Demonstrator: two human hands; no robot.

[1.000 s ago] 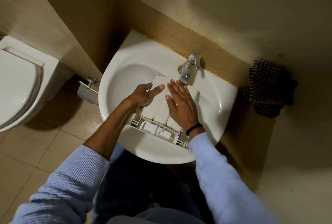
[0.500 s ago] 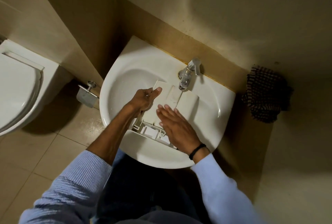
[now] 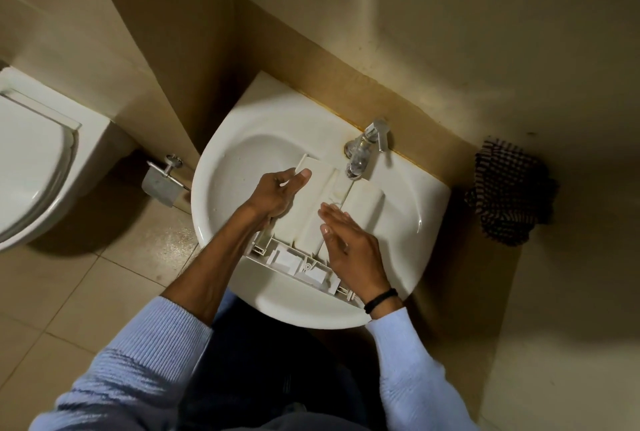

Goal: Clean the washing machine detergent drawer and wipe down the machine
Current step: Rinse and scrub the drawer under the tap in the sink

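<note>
A white plastic detergent drawer (image 3: pixel 363 204) lies underside up across the white sink (image 3: pixel 242 167), its ribbed front panel toward me. My left hand (image 3: pixel 280 190) grips the drawer's left edge, thumb on top and fingers curled round the side. My right hand (image 3: pixel 349 243) lies flat on the drawer's right half, fingers straight and pointing up-left. The chrome tap (image 3: pixel 363 150) stands over the drawer's far end, and a thin stream of water falls from it onto the drawer.
A dark checked cloth (image 3: pixel 509 191) hangs on the wall right of the sink. A toilet (image 3: pixel 31 160) stands at the left, with a metal paper holder (image 3: pixel 161 179) between it and the sink. Beige floor tiles lie below.
My right hand slid from the drawer's far end by the tap down toward its front panel, staying flat. The left hand kept its grip on the left edge.
</note>
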